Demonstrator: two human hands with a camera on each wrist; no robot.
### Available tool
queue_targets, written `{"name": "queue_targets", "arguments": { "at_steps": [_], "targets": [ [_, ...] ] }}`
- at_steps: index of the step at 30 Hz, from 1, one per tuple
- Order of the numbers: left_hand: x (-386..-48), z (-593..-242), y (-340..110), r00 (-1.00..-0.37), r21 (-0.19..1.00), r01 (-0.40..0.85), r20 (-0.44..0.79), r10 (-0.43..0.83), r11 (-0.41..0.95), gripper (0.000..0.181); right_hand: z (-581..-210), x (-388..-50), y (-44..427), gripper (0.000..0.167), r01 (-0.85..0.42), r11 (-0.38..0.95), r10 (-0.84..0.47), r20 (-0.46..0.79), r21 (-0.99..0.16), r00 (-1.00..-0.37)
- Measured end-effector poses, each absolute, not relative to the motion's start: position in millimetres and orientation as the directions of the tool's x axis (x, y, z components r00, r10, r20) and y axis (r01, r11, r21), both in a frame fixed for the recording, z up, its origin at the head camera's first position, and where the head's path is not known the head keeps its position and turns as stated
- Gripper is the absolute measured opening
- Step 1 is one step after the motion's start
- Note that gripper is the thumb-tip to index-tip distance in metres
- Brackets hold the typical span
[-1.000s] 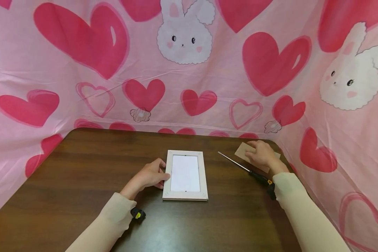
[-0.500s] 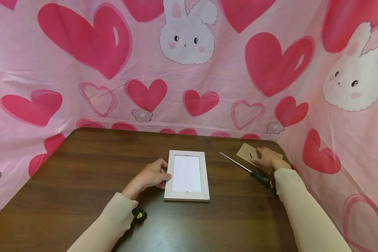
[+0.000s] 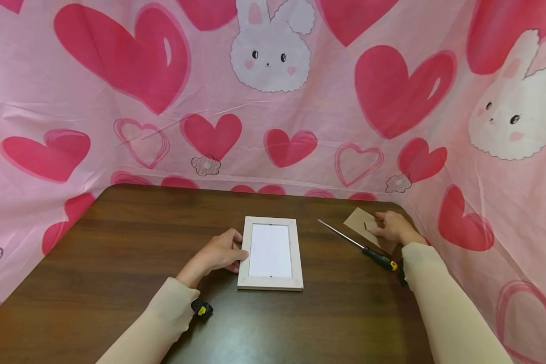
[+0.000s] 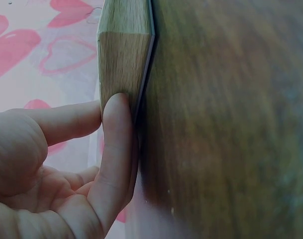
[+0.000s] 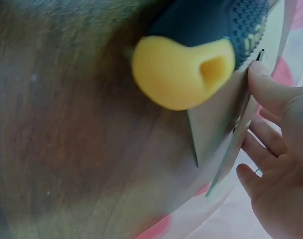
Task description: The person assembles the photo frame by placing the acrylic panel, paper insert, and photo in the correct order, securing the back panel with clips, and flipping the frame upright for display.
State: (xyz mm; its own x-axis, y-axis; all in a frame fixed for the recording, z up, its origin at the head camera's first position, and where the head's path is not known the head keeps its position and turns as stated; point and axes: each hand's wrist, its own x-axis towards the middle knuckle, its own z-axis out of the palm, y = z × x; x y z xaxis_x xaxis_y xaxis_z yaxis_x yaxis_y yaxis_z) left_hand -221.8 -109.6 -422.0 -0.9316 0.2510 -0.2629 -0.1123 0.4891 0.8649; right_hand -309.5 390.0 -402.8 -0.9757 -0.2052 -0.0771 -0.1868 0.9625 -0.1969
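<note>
The left hand [image 3: 218, 253] is clamped on the near long side of a white frame [image 3: 296, 253], the thumb on its upper face and the other fingers at its outer edge; the left wrist view shows one finger lying along the pale wooden side. The frame lies flat on the table [image 3: 132, 263], directly to the right of this hand, its long sides running away from the person. A white panel [image 3: 270, 251] fills its opening, with a small dark mark at each short end.

Well to the right, the right hand [image 3: 393, 227] has its thumb and fingers together on a thin flat piece [image 5: 231, 157], tilted up from a beige board [image 3: 356, 221]. Whether piece and board are joined cannot be told. The board rests under and to the left of the right hand.

A screwdriver [image 3: 376, 257] lies just to the left of the right hand, closer to the person, its yellow-ended black handle near the right sleeve [image 3: 446, 298] and its blade pointing away to the left. Beyond both hands hangs a pink cloth [image 3: 255, 111] printed with hearts and rabbits.
</note>
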Motion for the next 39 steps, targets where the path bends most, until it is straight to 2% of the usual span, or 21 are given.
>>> {"name": "queue_targets", "arguments": {
  "at_steps": [6,12,24,27,32,39],
  "targets": [
    [-222.3,-422.2,-109.6,-0.929,0.86,-0.117,-0.271,0.251,0.497,0.045,-398.0,-311.8,394.6,0.072,-0.185,0.962,-0.214,-0.133,-0.202,-0.968],
    [-224.4,-422.1,-109.6,-0.927,0.856,-0.138,-0.289,0.239,0.497,0.044,-391.0,-313.2,401.8,0.079,-0.206,0.959,-0.234,-0.133,-0.193,-0.963],
    [-223.0,-422.2,-109.4,-0.928,0.86,-0.124,-0.277,0.249,0.495,0.045,-369.8,-304.4,414.3,0.093,-0.117,0.955,-0.17,-0.179,-0.272,-0.969],
    [-223.6,-422.7,-108.1,-0.926,0.865,-0.119,-0.274,0.26,0.487,0.045,-366.6,-301.3,417.9,0.089,-0.126,0.956,-0.175,-0.166,-0.266,-0.97],
    [-223.9,-424.0,-108.7,-0.928,0.863,-0.137,-0.284,0.242,0.486,0.044,-359.1,-299.5,416.5,0.07,-0.163,0.953,-0.204,-0.14,-0.256,-0.969],
    [-224.0,-424.8,-110.0,-0.93,0.86,-0.136,-0.281,0.235,0.491,0.043,-346.5,-297.8,408.4,0.056,-0.127,0.957,-0.166,-0.134,-0.259,-0.977]
  ]
}}
